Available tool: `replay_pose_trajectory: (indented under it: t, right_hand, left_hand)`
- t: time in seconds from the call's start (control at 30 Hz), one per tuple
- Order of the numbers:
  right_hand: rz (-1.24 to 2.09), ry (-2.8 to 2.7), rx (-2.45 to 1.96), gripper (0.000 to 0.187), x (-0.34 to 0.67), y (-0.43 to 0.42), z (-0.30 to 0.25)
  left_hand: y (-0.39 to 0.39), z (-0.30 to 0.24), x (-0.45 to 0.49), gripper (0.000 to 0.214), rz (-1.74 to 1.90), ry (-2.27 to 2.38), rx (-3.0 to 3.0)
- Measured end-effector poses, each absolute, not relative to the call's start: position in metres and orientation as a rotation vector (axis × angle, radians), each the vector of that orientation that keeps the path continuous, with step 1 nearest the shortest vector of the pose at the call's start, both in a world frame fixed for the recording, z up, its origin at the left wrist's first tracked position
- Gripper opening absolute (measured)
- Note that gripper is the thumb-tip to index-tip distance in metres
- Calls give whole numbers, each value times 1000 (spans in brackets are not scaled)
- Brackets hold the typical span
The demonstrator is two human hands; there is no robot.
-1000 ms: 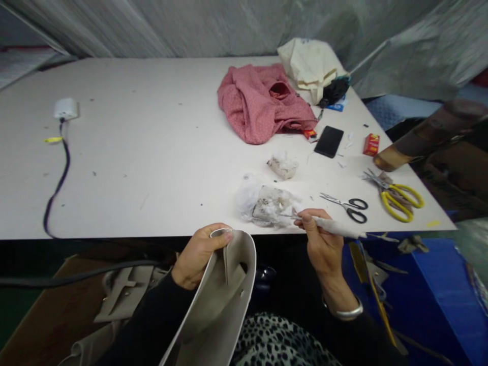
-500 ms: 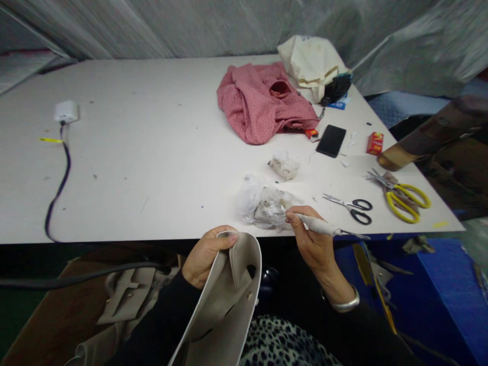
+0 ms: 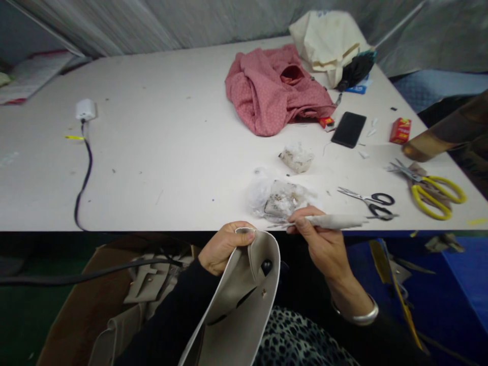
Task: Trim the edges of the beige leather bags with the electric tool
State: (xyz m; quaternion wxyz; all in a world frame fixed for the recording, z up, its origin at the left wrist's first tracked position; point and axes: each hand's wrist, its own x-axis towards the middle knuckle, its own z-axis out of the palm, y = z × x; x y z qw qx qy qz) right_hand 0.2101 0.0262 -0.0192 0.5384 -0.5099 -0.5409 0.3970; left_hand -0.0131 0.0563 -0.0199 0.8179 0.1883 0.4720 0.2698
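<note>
My left hand [image 3: 224, 248] pinches the top edge of a beige leather-like bag [image 3: 238, 315], which hangs over my lap with its inside facing up. Slots, a round hole and a small metal stud show on it. Between the fingers of my right hand [image 3: 330, 251] lies a slim tool with a white-wrapped handle [image 3: 333, 221] and thin metal points at both ends. Its left tip is close to a whitish, dirt-specked block in clear plastic [image 3: 284, 197] at the table edge; whether they touch I cannot tell.
Right on the table [image 3: 183, 168] are black-handled scissors [image 3: 368, 199], yellow-handled scissors [image 3: 434, 190], a phone [image 3: 348, 129] and a red box [image 3: 400, 131]. Behind are a second block [image 3: 296, 158] and pink cloth [image 3: 270, 91]. Beige pieces [image 3: 148, 284] fill a carton below left.
The view has shifted, so the table things appear further right. My right hand has turned the tool, bringing its left tip near the block. My left hand still holds the bag.
</note>
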Motion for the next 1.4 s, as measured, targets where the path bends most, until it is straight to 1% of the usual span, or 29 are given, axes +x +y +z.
replay_pose_trajectory:
  t: [0.07,0.13,0.3,0.53,0.67,0.8,0.97,1.07,1.13,1.2,1.27,1.3,1.33,1.4]
  right_hand:
    - [1120,-1244,-1150,24,205,25,-20]
    - [1194,-1237,-1117,24,202,26,-21]
    - [1213,-1274,-1094,21,203,27,-20]
    - [1160,-1377,-1162,23,201,26,-19]
    - [1063,-1481,-1182,24,200,24,-16]
    - [963,-1702,-1056,21,205,24,-15]
    - [571,-2191,-850,13,215,19,-12]
    - [416,-2370,-827,14,218,16,-7]
    - [491,-2350,-821,20,220,17,-5]
    - [780,-2148,-895,26,221,21,-6]
    - [1123,-1802,-1008,31,224,25,-9]
    - [1244,-1629,-1051,31,225,27,-10]
    - [1309,-1486,-1076,30,226,28,-11]
    - [1281,-1307,-1091,27,227,27,-11]
  left_hand:
    - [55,-19,-11,41,547,989,408]
    - [54,-18,-9,43,530,980,413]
    - [54,-18,-7,44,519,970,431]
    - [48,-20,-2,42,549,947,449]
    - [44,-22,1,41,605,976,433]
    - [44,-23,2,42,650,1000,417]
    - [44,-25,3,40,661,982,390]
    - [43,-25,4,39,654,947,389]
    - [41,-24,5,38,642,941,411]
    - [38,-22,7,38,626,942,454]
    - [33,-20,8,37,608,945,511]
    - [31,-19,9,37,603,949,540]
    - [29,-18,10,36,600,956,566]
    - [26,-17,10,35,606,979,616]
